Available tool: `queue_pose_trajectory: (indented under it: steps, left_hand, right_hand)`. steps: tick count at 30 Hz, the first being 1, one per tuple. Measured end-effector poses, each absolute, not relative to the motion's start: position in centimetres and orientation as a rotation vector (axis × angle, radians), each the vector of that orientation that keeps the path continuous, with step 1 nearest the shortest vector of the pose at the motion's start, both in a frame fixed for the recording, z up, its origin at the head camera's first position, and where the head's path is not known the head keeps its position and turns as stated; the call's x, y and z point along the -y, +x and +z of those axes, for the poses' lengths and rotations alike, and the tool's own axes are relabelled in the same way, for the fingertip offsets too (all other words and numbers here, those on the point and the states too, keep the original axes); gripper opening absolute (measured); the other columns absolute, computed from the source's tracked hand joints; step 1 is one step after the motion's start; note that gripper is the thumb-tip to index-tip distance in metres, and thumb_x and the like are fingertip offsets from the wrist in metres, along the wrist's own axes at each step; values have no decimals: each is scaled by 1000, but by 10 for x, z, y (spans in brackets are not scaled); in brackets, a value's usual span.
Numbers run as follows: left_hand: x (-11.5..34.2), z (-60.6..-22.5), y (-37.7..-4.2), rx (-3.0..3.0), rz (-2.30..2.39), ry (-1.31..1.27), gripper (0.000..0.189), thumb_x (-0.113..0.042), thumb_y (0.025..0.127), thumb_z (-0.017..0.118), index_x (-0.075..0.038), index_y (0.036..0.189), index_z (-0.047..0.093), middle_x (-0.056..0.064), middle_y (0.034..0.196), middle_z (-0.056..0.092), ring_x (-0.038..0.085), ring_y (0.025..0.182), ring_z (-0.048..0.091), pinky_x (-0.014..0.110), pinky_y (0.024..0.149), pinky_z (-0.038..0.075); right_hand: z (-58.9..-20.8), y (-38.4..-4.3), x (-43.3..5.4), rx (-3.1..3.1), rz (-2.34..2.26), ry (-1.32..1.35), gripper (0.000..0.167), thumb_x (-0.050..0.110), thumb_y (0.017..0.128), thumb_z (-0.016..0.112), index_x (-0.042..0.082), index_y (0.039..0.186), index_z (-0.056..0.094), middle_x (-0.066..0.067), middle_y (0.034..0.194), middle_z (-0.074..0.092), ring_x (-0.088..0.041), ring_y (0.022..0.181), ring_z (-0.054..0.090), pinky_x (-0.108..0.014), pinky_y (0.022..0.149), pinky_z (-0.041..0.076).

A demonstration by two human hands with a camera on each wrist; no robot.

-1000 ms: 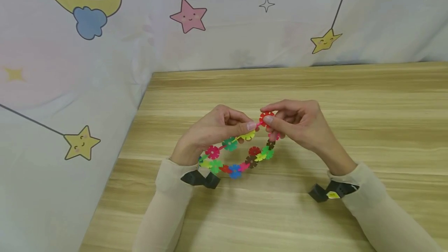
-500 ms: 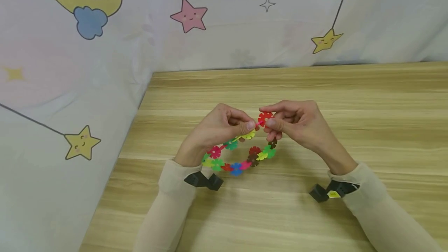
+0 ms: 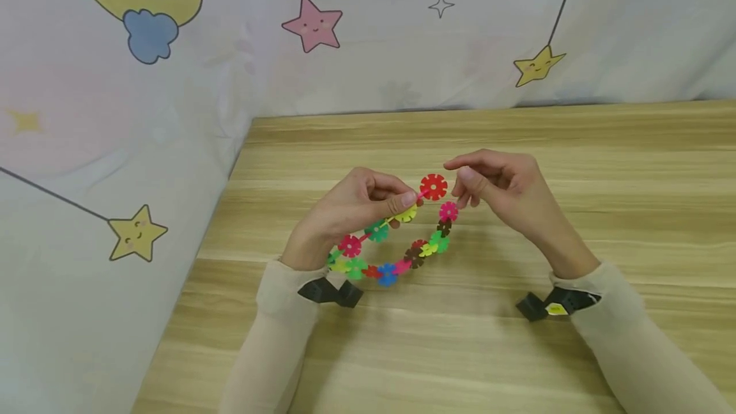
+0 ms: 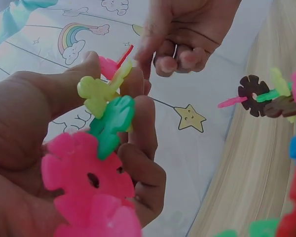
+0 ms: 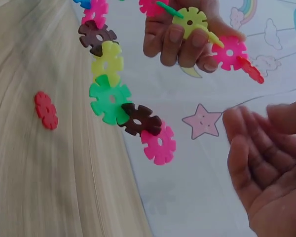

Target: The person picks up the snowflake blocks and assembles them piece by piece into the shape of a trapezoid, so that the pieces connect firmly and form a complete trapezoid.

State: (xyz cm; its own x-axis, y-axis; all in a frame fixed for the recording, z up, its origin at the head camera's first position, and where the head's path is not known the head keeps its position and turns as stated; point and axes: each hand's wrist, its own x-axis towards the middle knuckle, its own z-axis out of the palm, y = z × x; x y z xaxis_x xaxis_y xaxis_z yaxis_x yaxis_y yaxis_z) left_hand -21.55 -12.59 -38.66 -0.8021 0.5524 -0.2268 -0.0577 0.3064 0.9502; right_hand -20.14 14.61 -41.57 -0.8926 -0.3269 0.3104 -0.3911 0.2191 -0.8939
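A curved chain of slotted, flower-shaped plastic discs [image 3: 386,273] in several colours hangs over the table, its two ends apart. My left hand [image 3: 359,206] pinches it near one end, thumb and fingers at the pink disc [image 5: 230,53]. Beyond the fingertips a red disc [image 3: 434,187] forms that end. At the other end hangs a pink disc [image 3: 448,211], joined to a brown disc [image 5: 139,120]. To the right of the red disc my right hand [image 3: 503,177] is in the air with loosely bent fingers, holding nothing.
A loose red disc [image 5: 46,110] lies on the wooden table [image 3: 632,197], below the chain. Behind and to the left of the table hangs a white cloth [image 3: 391,69] printed with stars and a moon. Dark wrist cameras sit at both sleeves.
My right hand has let go of the red disc and drawn away up and to the right. The chain's pink end now shows free. My left hand keeps its pinch and has hardly moved.
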Motion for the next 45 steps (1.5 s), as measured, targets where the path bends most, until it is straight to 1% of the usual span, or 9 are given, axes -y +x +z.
queue_pose_trajectory:
  steps: [4, 8, 13, 18, 24, 28, 31, 36, 45]
  left_hand:
    - [129, -386, -217, -2051, 1519, 433, 27, -18, 108, 66, 0, 126, 73, -3, 76, 70, 20, 72, 68, 32, 84, 58]
    - [131, -386, -218, -2046, 1537, 407, 29, -19, 108, 65, -5, 134, 69, -2, 70, 67, 33, 73, 68, 33, 87, 60]
    - [132, -386, -219, -2024, 1588, 411, 36, -21, 108, 67, -19, 144, 64, 1, 67, 61, 34, 78, 63, 38, 83, 62]
    - [137, -387, -220, -2004, 1643, 536, 50, -15, 108, 64, -29, 155, 54, 1, 63, 51, 23, 75, 59, 36, 79, 62]
    - [142, -387, -221, -1988, 1680, 609, 53, -11, 110, 59, -27, 160, 49, -2, 60, 48, 22, 67, 63, 32, 80, 58]
    - [143, -384, -220, -1987, 1692, 589, 50, -14, 110, 60, -30, 158, 53, -2, 60, 50, 25, 64, 67, 33, 84, 56]
    - [142, -382, -219, -1982, 1694, 572, 49, -16, 110, 61, -31, 156, 55, -2, 62, 51, 26, 64, 67, 34, 87, 56]
    - [141, -379, -218, -1976, 1696, 568, 49, -15, 110, 61, -30, 156, 55, -2, 61, 51, 26, 65, 66, 35, 87, 58]
    - [141, -378, -217, -1973, 1688, 576, 49, -14, 110, 60, -28, 156, 55, 1, 61, 56, 25, 66, 66, 36, 87, 60]
  right_hand:
    - [-420, -208, -148, 2613, 1603, 620, 21, 18, 108, 65, 11, 123, 78, -8, 109, 80, -8, 94, 73, -19, 79, 57]
    - [-425, -213, -148, 2734, 1511, 592, 23, 22, 109, 63, 12, 126, 77, -6, 121, 80, -16, 104, 74, -19, 83, 56]
    - [-432, -216, -150, 2786, 1550, 541, 26, 22, 111, 60, 11, 129, 76, -12, 123, 79, -32, 110, 74, -22, 82, 55]
    - [-451, -224, -151, 2911, 1508, 555, 27, 15, 110, 60, 5, 132, 73, -15, 119, 77, -29, 106, 71, -23, 86, 54]
    - [-482, -230, -145, 2960, 1531, 768, 30, -2, 98, 69, 4, 127, 74, -10, 104, 78, -18, 91, 67, -24, 80, 55]
    - [-495, -229, -138, 2889, 1718, 936, 38, -10, 91, 68, 3, 126, 74, -12, 110, 81, -11, 92, 68, -24, 78, 54]
    - [-499, -225, -132, 2832, 1856, 999, 41, -7, 89, 76, 3, 128, 73, -12, 119, 81, -10, 103, 73, -24, 85, 57]
    - [-500, -219, -124, 2802, 1912, 1023, 48, 4, 83, 92, 4, 127, 74, -9, 116, 80, -17, 109, 75, -23, 94, 58]
    - [-500, -217, -120, 2825, 1706, 1050, 47, 2, 82, 91, 6, 126, 76, -5, 116, 82, -19, 108, 77, -23, 98, 58]
